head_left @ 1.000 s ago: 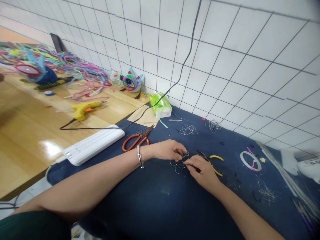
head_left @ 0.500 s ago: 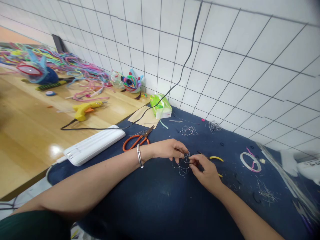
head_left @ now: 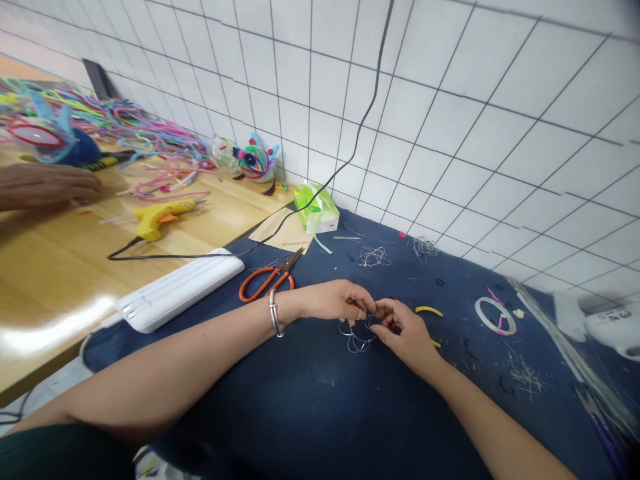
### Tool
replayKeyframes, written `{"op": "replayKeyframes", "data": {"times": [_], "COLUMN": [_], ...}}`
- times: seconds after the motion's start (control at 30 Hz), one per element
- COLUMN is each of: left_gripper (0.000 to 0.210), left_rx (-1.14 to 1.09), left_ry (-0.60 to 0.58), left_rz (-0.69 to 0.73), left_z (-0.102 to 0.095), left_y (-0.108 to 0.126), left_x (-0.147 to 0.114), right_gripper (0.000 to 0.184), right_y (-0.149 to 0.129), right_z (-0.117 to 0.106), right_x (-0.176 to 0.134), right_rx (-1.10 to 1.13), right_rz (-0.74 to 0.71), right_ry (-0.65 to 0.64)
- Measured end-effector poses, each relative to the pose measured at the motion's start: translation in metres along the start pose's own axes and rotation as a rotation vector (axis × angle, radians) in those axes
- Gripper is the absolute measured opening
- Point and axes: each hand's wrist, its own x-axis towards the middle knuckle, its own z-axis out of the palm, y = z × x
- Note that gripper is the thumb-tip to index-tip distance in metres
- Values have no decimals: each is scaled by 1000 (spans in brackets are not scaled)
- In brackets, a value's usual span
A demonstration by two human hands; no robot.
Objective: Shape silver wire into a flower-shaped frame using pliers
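Thin silvery wire bent into several loops (head_left: 357, 343) hangs between my two hands above the dark blue cloth. My left hand (head_left: 346, 301), a silver bangle at its wrist, pinches the wire's upper left side. On the other side my right hand (head_left: 403, 329) grips the wire between thumb and fingers, its fingertips close against the left ones. The exact grip points are partly hidden by the fingers. Yellow-handled pliers (head_left: 429, 311) lie just behind my right hand, mostly covered by it. Orange-handled scissors (head_left: 270, 277) rest beyond my left wrist.
Tangled wire (head_left: 374, 257) lies on the cloth, with wire scraps (head_left: 526, 379) to the right. A white ring-shaped coil (head_left: 495, 316), tissue pack (head_left: 317, 208), white power strip (head_left: 183, 290) and yellow glue gun (head_left: 159, 219) surround the work area. Another person's hand (head_left: 47, 185) is at left.
My right hand has shifted slightly left and up, its fingertips now meeting the left hand's. Another person's hand has come in at the left. The view has turned slightly.
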Motion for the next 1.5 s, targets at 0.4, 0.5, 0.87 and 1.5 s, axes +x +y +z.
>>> {"op": "replayKeyframes", "data": {"times": [0.4, 0.5, 0.87, 1.5], "left_gripper": [28, 26, 39, 19], "left_rx": [-18, -35, 264, 666], "left_ry": [63, 57, 182, 47], "left_rz": [83, 64, 69, 304], "left_z": [3, 5, 22, 12], "left_y": [1, 3, 15, 15], "left_x": [0, -1, -1, -1], "right_gripper": [24, 23, 32, 14], "right_y": [6, 5, 3, 7], "right_z": [7, 9, 13, -35], "right_x": [-5, -8, -10, 0], "right_rx": [21, 7, 197, 139], "right_rz": [8, -6, 37, 139], "right_ry": [89, 92, 77, 89]}}
